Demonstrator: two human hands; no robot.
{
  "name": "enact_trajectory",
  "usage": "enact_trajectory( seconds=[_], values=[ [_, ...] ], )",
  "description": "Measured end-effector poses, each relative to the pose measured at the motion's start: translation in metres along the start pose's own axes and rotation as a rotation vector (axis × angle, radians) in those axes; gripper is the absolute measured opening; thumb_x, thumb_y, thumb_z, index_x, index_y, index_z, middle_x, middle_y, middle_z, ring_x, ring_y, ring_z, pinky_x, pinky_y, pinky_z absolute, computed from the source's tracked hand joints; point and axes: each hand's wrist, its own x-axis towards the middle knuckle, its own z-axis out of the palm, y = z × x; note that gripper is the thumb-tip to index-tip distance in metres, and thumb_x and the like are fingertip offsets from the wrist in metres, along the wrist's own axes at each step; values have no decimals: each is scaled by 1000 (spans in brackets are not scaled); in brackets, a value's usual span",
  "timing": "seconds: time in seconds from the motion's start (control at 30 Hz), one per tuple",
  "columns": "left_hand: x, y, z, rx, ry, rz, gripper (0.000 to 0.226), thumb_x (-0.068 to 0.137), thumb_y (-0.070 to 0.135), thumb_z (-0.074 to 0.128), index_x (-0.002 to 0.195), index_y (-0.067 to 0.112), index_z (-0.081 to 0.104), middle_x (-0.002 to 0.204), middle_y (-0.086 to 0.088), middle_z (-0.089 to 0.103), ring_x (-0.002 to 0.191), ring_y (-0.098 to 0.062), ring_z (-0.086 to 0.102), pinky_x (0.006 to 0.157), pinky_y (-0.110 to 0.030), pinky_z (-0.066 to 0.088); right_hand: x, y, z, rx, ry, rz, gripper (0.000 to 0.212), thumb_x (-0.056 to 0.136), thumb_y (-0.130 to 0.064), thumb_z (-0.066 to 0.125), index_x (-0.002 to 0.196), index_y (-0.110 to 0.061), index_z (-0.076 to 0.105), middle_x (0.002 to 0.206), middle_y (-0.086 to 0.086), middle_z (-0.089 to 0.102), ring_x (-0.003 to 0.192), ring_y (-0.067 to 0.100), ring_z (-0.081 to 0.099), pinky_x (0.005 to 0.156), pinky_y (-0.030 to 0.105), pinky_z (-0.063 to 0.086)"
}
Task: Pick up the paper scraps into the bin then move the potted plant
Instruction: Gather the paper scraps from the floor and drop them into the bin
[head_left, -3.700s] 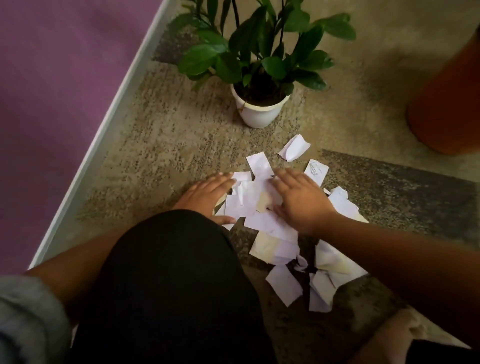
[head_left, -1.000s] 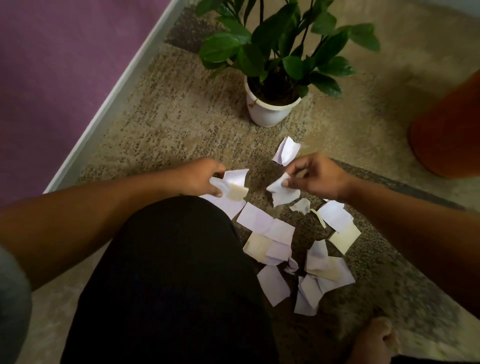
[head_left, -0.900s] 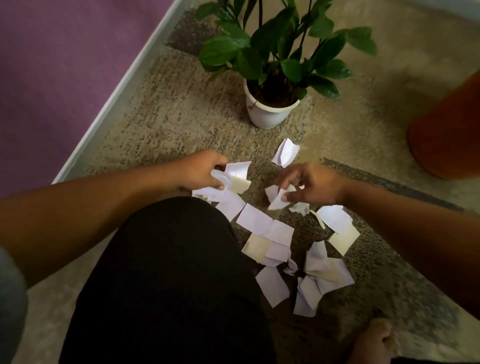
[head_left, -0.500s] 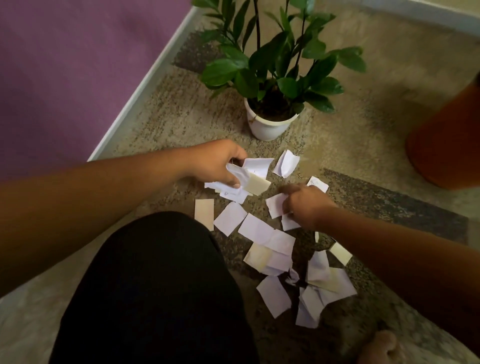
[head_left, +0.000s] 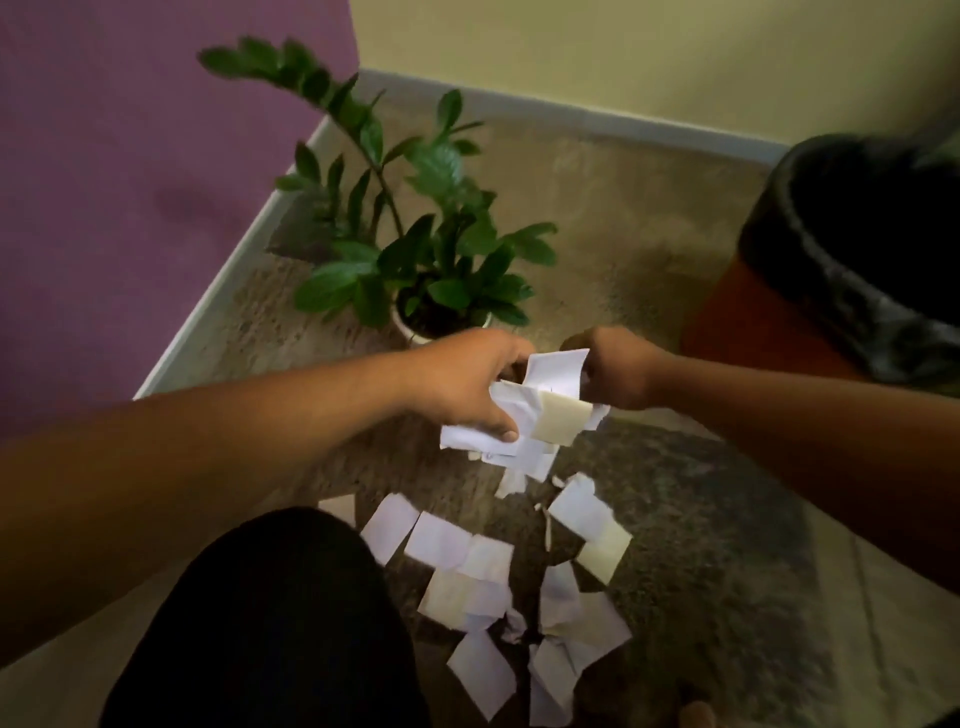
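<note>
My left hand (head_left: 470, 382) grips a bunch of white and cream paper scraps (head_left: 540, 415) above the carpet. My right hand (head_left: 615, 371) is closed on the same bunch from the right, pinching a folded white piece. Several more paper scraps (head_left: 488, 582) lie scattered on the floor below, in front of my knee. The potted plant (head_left: 415, 260), green-leaved in a white pot, stands just beyond my hands; the pot is mostly hidden by my left hand. The bin (head_left: 852, 270), orange with a black liner, stands at the right.
A purple wall (head_left: 130, 182) with a white skirting runs along the left and a yellow wall (head_left: 623, 52) across the back. My dark-clothed knee (head_left: 270, 623) fills the lower left. A bare toe (head_left: 696, 714) shows at the bottom edge. The floor is patterned carpet (head_left: 701, 519).
Both hands have risen from the floor and met, holding the gathered scraps together. The view has tilted up, and the bin's black-lined opening now shows at the right.
</note>
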Motion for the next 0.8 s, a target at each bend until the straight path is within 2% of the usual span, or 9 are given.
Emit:
enact_trajectory(
  seconds=[0.13,0.2,0.27,0.37,0.43,0.53,0.67,0.73,0.8],
  values=[
    [46,46,-16,-76,164,52,62,63,23,89,114,21,54,107,2,66,96,-14,65,82,-39,56,-40,29,-74,325,195,78,13,80,-14,77,89,-6,73,86,11,74,76,21,69,71,39,57],
    [73,66,-23,-112,235,31,76,61,24,90,124,21,48,110,0,65,97,-17,65,83,-39,56,-62,44,-97,560,229,78,6,83,-9,74,88,-8,73,86,9,75,72,14,71,65,31,60],
    [96,86,-29,-159,302,6,81,61,27,90,128,20,46,111,1,64,97,-18,65,81,-38,56,-79,58,-112,735,279,86,7,88,-5,68,93,-7,71,91,13,75,76,17,73,67,32,61],
    [122,115,-33,-287,321,-20,62,65,27,88,118,16,58,106,3,68,91,-15,66,73,-30,56,-96,77,-124,1025,367,148,20,100,-17,52,107,-11,70,109,16,71,98,28,70,87,45,58],
    [140,129,-31,-383,325,-48,49,67,24,87,110,13,65,100,-1,71,86,-15,68,72,-32,58,-106,87,-129,1169,394,165,30,102,-33,45,113,-17,68,115,12,69,104,29,68,92,48,55],
    [161,152,-26,-487,371,-65,49,64,23,89,107,14,65,96,-2,72,86,-19,70,77,-40,60,-116,99,-134,1218,417,104,51,90,-53,52,122,-14,64,119,11,69,108,28,68,90,46,56],
    [179,181,-25,-514,391,-75,58,63,23,90,111,12,60,99,0,69,86,-16,66,67,-30,57,-132,113,-139,1185,469,-12,49,80,-50,56,115,-17,64,106,5,73,94,18,72,73,31,59],
    [189,193,-24,-485,389,-75,70,59,27,92,116,12,56,106,-2,68,90,-17,66,73,-33,58,-136,121,-139,1137,532,-47,43,82,-41,62,117,-17,62,105,2,72,93,14,72,70,27,58],
    [196,205,-23,-448,372,-57,68,59,27,92,114,11,55,105,-2,67,91,-18,65,78,-34,57,-132,132,-138,1069,677,-29,36,85,-21,71,118,-10,63,105,5,73,94,17,72,72,27,59]
  ],
)
